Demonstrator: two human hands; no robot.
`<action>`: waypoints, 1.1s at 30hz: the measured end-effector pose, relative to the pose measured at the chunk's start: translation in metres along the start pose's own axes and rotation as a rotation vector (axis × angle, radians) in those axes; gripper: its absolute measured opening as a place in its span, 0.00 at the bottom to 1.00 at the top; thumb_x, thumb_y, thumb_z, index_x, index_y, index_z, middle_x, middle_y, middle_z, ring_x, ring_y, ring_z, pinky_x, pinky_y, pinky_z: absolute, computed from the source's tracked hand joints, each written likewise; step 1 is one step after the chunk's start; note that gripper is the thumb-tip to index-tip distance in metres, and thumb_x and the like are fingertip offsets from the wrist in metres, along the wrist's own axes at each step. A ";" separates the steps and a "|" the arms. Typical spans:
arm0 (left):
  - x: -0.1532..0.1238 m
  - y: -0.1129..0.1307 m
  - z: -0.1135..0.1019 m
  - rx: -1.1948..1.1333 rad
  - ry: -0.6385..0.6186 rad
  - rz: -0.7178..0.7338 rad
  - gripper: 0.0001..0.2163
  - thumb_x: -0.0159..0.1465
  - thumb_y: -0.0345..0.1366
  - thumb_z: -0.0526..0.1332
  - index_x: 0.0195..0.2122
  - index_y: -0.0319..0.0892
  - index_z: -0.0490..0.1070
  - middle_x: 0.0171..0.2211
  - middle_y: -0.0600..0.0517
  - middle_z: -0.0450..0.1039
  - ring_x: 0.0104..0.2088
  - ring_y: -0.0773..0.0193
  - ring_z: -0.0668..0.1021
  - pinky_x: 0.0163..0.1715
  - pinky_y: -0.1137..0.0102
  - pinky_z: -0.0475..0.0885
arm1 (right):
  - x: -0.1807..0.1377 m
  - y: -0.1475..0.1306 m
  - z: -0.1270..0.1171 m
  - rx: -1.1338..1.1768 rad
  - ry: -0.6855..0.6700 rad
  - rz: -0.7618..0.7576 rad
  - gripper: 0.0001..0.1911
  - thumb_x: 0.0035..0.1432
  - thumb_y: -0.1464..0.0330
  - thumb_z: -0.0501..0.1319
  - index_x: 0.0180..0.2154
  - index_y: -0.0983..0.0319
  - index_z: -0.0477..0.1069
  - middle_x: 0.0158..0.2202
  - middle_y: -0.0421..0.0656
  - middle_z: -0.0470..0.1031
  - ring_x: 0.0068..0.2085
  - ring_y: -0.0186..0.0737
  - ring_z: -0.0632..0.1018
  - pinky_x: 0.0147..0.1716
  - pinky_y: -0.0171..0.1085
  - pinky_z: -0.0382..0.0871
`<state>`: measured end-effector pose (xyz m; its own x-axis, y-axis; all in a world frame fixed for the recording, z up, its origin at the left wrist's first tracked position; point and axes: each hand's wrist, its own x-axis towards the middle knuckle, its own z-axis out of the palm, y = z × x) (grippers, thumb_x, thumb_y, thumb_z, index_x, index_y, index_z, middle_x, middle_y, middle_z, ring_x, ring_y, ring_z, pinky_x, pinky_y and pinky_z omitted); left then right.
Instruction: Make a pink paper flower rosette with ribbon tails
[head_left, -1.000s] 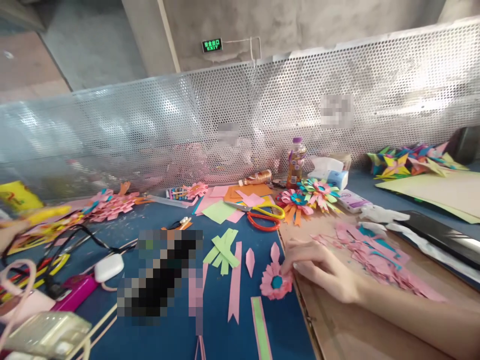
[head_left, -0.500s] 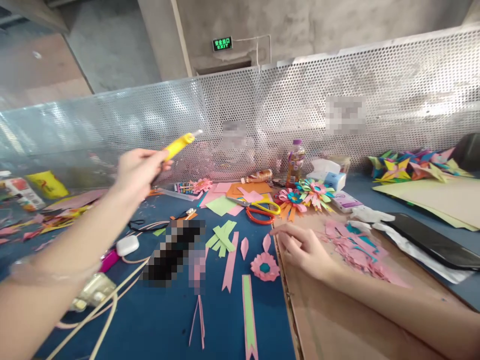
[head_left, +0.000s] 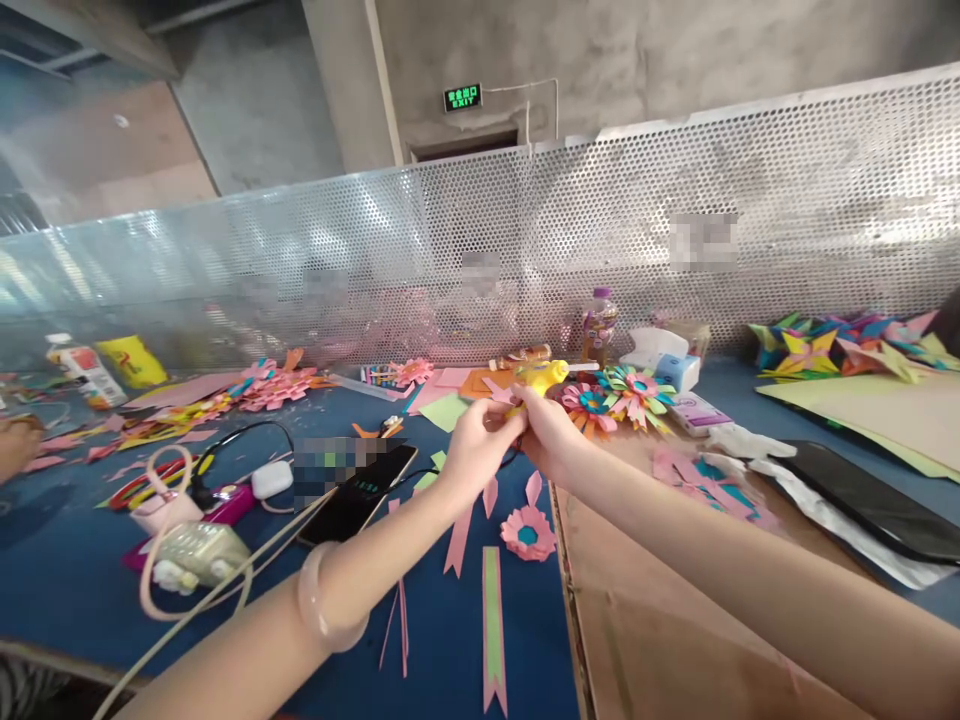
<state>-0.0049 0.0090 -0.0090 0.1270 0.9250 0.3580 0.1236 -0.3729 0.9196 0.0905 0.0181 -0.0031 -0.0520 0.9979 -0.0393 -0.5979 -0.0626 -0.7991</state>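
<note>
Fingers (head_left: pixel 501 424) of the left hand (head_left: pixel 474 448) and fingers (head_left: pixel 529 408) of the right hand (head_left: pixel 551 438) curl together, both clenched round the lower part of a yellow plastic tool (head_left: pixel 541 375), held above the table's middle. Its body is mostly covered by them, so only the rounded top and a short tip show. Nearest the camera, a flat brown cardboard sheet (head_left: pixel 675 630) lies under the right forearm, its lower edge cut off. Beside it the matte blue table cover (head_left: pixel 90 590) bears a long pink-and-green paper strip (head_left: pixel 491 610) and, below the hands, a small pink folded-paper flower with a blue centre (head_left: pixel 529 531). A pale smooth bracelet (head_left: pixel 324 612) rings the left wrist. A glossy black phone (head_left: pixel 361 492) lies to the left, partly blurred out. Past the hands sit spiky multicoloured paper flowers (head_left: pixel 616 394) and a purple-capped clear plastic bottle (head_left: pixel 598 326), its label unreadable. Behind them a shiny perforated metal screen (head_left: pixel 750 170) stands, and a green exit sign (head_left: pixel 463 97) hangs on the rough concrete wall.
</note>
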 end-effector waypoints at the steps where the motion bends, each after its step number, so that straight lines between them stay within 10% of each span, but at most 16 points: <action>1: 0.001 -0.001 -0.008 -0.019 -0.079 -0.065 0.15 0.58 0.47 0.56 0.33 0.39 0.71 0.31 0.45 0.75 0.32 0.59 0.77 0.32 0.66 0.71 | -0.001 0.001 -0.001 0.005 0.021 0.002 0.01 0.52 0.70 0.55 0.29 0.61 0.62 0.21 0.36 0.68 0.21 0.32 0.70 0.24 0.32 0.67; 9: 0.002 -0.026 -0.057 0.862 -0.367 -0.043 0.18 0.47 0.53 0.61 0.20 0.41 0.71 0.19 0.51 0.72 0.21 0.63 0.72 0.20 0.72 0.60 | -0.012 0.000 -0.013 -0.014 0.174 0.021 0.08 0.44 0.77 0.55 0.30 0.61 0.63 0.25 0.38 0.69 0.23 0.30 0.71 0.23 0.30 0.70; 17: -0.008 -0.032 -0.044 0.863 -0.555 -0.056 0.18 0.48 0.50 0.62 0.12 0.40 0.66 0.12 0.54 0.66 0.16 0.69 0.65 0.17 0.73 0.53 | -0.035 -0.004 -0.001 -0.101 0.159 0.111 0.04 0.42 0.75 0.57 0.25 0.63 0.64 0.23 0.39 0.66 0.22 0.27 0.66 0.18 0.27 0.67; 33: 0.033 -0.056 -0.094 0.122 0.051 -0.290 0.13 0.48 0.42 0.64 0.30 0.38 0.73 0.28 0.47 0.73 0.29 0.65 0.75 0.20 0.76 0.62 | -0.034 -0.021 -0.004 -0.549 -0.025 0.067 0.10 0.46 0.65 0.61 0.29 0.65 0.67 0.14 0.37 0.64 0.15 0.31 0.66 0.10 0.29 0.53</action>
<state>-0.1004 0.0672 -0.0339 0.0203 0.9953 0.0942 0.2648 -0.0962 0.9595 0.1076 -0.0140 0.0125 -0.0981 0.9909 -0.0916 -0.0878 -0.1004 -0.9911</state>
